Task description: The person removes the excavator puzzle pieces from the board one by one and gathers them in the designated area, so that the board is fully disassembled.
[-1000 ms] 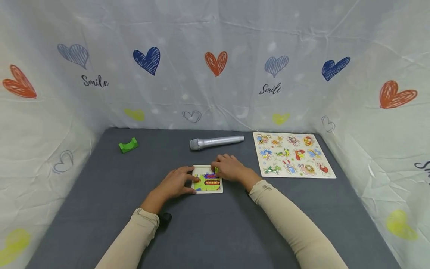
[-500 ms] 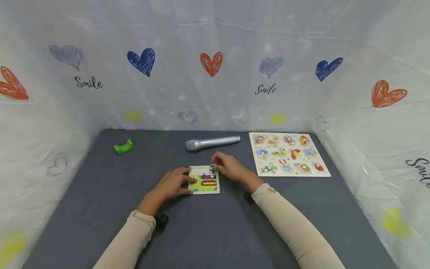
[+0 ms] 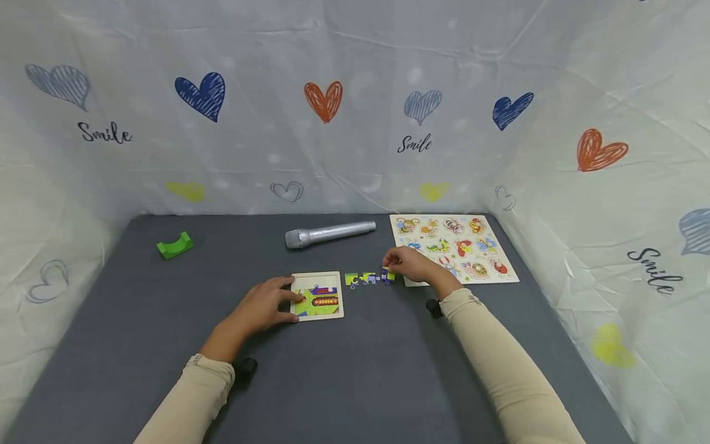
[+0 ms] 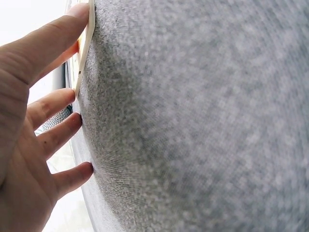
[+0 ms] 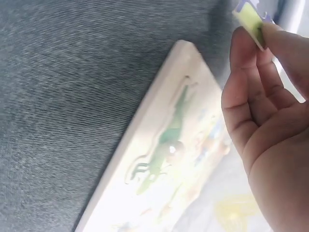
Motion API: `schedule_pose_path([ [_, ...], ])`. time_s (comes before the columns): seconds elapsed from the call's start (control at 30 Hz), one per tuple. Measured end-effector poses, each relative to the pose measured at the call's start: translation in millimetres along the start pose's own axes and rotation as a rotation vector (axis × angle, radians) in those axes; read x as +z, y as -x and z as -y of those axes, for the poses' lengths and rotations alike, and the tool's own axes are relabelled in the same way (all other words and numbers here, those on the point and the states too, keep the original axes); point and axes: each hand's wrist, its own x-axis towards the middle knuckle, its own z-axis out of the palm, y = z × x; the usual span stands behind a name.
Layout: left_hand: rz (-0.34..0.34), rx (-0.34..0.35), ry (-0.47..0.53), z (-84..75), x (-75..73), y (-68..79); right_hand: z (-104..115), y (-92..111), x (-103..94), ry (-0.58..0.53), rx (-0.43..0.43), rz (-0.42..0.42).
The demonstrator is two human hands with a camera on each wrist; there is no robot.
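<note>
My left hand point(image 3: 264, 308) holds the small wooden puzzle tray point(image 3: 316, 319) at its left edge, with the index finger reaching over the picture; the left wrist view shows its fingers spread and mostly straight. The tray's upper strip is bare wood, with colourful jigsaw pieces below it. Right of the tray, my right hand point(image 3: 412, 264) pinches a green and purple jigsaw piece point(image 5: 251, 21) between thumb and fingertips. Two more jigsaw pieces, one nearer the tray point(image 3: 351, 279) and one further right point(image 3: 368, 279), lie in a row on the table.
A larger board with insect pictures point(image 3: 488, 272) lies right behind my right hand, partly covered by it. A silver microphone point(image 3: 333, 233) lies behind the tray. Far left is a green curved block point(image 3: 175, 246). White heart-printed cloth point(image 3: 355, 154) encloses the table.
My right hand has lifted a jigsaw piece from the tray's upper right and carried it rightward. Two pieces now show where that hand was. The left hand stays on the tray.
</note>
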Motion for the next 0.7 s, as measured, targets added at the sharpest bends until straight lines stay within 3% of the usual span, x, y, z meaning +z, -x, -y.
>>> schedule_pose_path([
  [0.23, -0.001, 0.010, 0.006, 1.6, -0.1, 1.3, -2, -3, 7.5, 0.079, 0.024, -0.025],
  [0.5, 0.008, -0.002, 0.005, -1.5, 1.2, -1.7, 0, 0, 9.4, 0.136, -0.021, -0.058],
  [0.6, 0.015, -0.012, 0.015, -0.9, -0.3, 1.2, 18, -5, 20.6, 0.157, -0.066, -0.095],
  [0.7, 0.008, -0.025, 0.019, -0.2, -1.4, 3.5, 50, -14, 39.7, 0.180, -0.150, -0.090],
])
